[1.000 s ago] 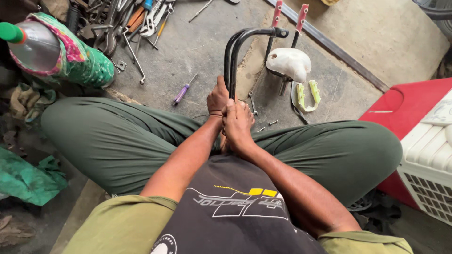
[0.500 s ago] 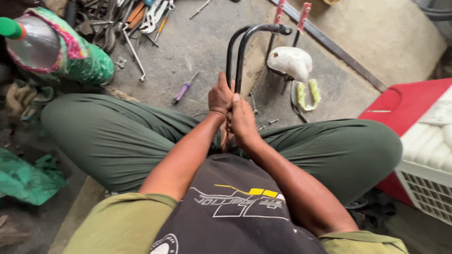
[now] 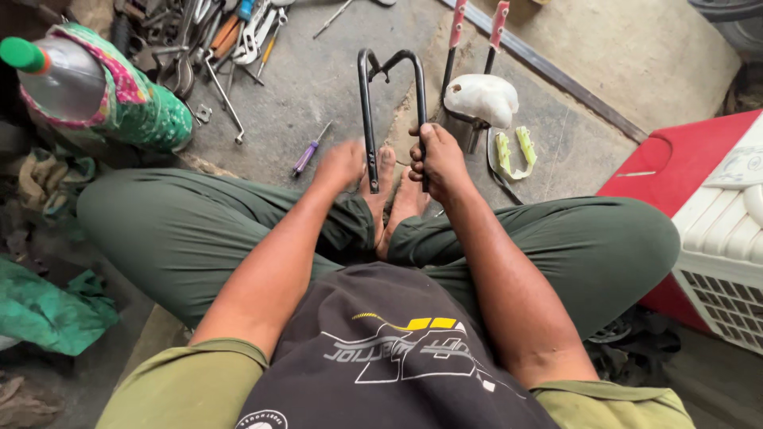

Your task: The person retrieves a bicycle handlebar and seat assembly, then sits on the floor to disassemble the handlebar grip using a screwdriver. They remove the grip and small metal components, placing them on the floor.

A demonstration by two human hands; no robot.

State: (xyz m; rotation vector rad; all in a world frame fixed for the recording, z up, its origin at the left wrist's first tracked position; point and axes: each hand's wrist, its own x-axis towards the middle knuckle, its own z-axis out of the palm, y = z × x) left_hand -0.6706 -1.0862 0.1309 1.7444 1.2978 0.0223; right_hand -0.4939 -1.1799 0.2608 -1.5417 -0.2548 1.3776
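I sit cross-legged on the concrete floor (image 3: 334, 87), both forearms stretched forward over my green trousers, bare feet tucked together between my knees. My right hand (image 3: 437, 159) is curled shut in a firm grip around the right leg of a black metal U-shaped tube (image 3: 391, 63), knuckles up, thumb wrapped behind. My left hand (image 3: 340, 163) is blurred and lies just beside the tube's left leg; I cannot tell whether its grip is closed on the tube or merely beside it. The tube stands nearly upright in front of my feet, its rounded bend at the far end, its two legs running down toward my toes; it is thin, dark and smooth. Just right of it lies a white, glossy bicycle saddle (image 3: 482, 98) on a dark post, and near that a yellow-green curved plastic strip (image 3: 513, 152). Behind the saddle two red-handled rods (image 3: 477, 28) lean side by side. To the left of the tube a small purple-handled screwdriver (image 3: 308, 151) lies on the floor. At far left a heap of steel spanners and tools (image 3: 214, 40) is scattered, and nearer a plastic bottle with a green cap (image 3: 56, 75) sits in a green and pink patterned cloth sleeve. At right stands a red and white plastic box with a slatted side (image 3: 715, 222). A crumpled green cloth (image 3: 48, 310) lies at near left.
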